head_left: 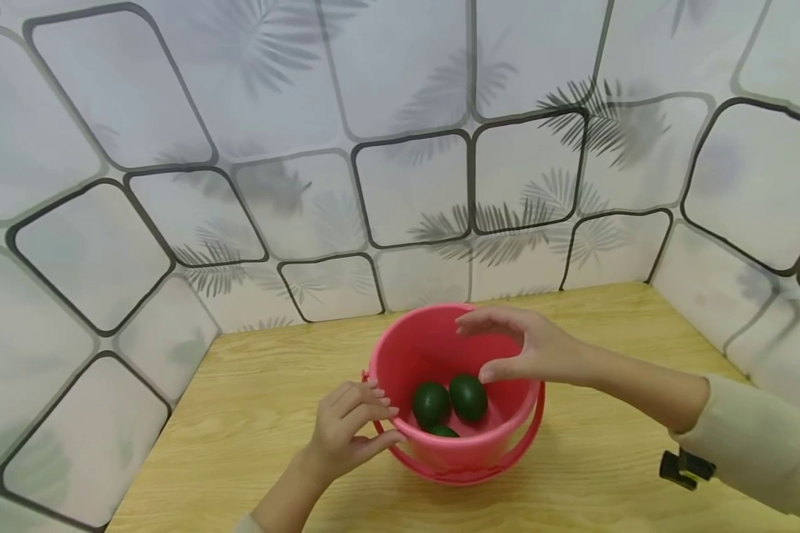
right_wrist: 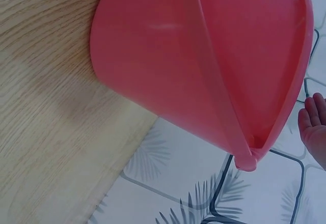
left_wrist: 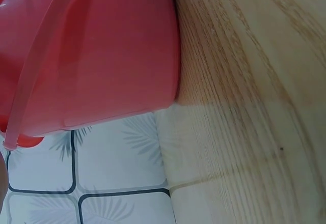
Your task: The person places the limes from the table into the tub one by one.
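Note:
A pink bucket (head_left: 463,451) stands upright on the wooden table, its handle (head_left: 536,429) hanging down round the front. Inside lie dark green avocados: one at the left (head_left: 431,404), one at the right (head_left: 468,397), and a third (head_left: 444,431) mostly hidden behind the front rim. My left hand (head_left: 350,426) holds the rim at the left, fingertips over the edge and thumb at the outer side. Over the bucket's right side, my right hand (head_left: 516,344) is held with thumb and fingers spread apart, nothing between them. The right wrist view has this hand (right_wrist: 315,127) beside the rim.
The wooden table (head_left: 240,429) carries the bucket near its middle. Patterned panels with leaf prints (head_left: 413,192) rise behind it and at both sides. A small black clip-like object (head_left: 687,468) is by the right sleeve (head_left: 753,444).

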A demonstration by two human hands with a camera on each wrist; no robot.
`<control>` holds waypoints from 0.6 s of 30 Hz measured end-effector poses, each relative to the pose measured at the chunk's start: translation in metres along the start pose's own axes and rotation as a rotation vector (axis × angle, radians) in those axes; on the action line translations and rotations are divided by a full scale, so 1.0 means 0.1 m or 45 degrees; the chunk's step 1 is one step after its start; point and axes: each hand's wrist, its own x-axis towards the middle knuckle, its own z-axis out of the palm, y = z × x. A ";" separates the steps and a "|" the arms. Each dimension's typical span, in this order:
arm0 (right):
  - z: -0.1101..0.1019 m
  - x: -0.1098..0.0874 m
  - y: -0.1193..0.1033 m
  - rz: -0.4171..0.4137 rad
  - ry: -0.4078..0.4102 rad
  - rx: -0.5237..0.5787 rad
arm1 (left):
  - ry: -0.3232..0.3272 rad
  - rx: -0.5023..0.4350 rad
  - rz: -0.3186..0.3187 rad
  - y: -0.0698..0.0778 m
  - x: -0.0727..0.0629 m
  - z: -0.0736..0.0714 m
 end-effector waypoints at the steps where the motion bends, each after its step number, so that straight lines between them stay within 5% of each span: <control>1: 0.00 -0.01 0.01 0.000 0.004 0.001 | -0.007 -0.009 -0.006 0.00 -0.01 0.00; 18: -0.07 -0.11 0.05 0.021 0.038 -0.047 | -0.163 -0.159 -0.058 0.01 0.10 0.00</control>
